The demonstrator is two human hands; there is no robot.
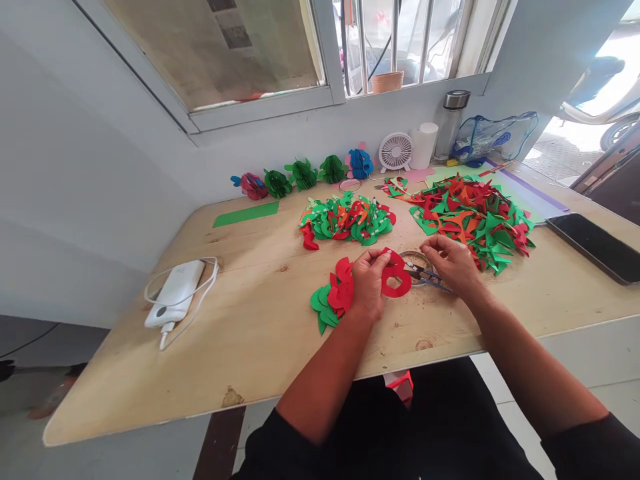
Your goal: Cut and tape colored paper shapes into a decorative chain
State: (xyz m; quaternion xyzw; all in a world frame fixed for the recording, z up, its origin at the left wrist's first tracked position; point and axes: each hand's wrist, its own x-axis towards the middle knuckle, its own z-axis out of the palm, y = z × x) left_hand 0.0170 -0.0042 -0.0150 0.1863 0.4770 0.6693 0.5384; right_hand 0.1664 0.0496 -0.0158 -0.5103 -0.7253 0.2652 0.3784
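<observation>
My left hand (369, 277) pinches a red paper cutout (397, 283) with a rounded, ring-like lower part and a hole in it. Just to the right, my right hand (453, 263) has its thumb and forefinger pressed together; whatever lies between them is too small to make out. Under and beside that hand are scissors (434, 279) with their blades toward the cutout, lying over a roll of tape (415, 257). Partly behind my left hand, red cutouts (341, 287) and green cutouts (324, 307) lie in a loose overlapping pile.
A heap of green, red and orange cutouts (347, 220) is farther back, with paper scraps (473, 220) to its right. Paper fish-like figures (303, 175), a small fan (396, 152) and a glass bottle (451, 127) line the wall. A phone (597, 247) and a power bank (175, 293) lie at the sides.
</observation>
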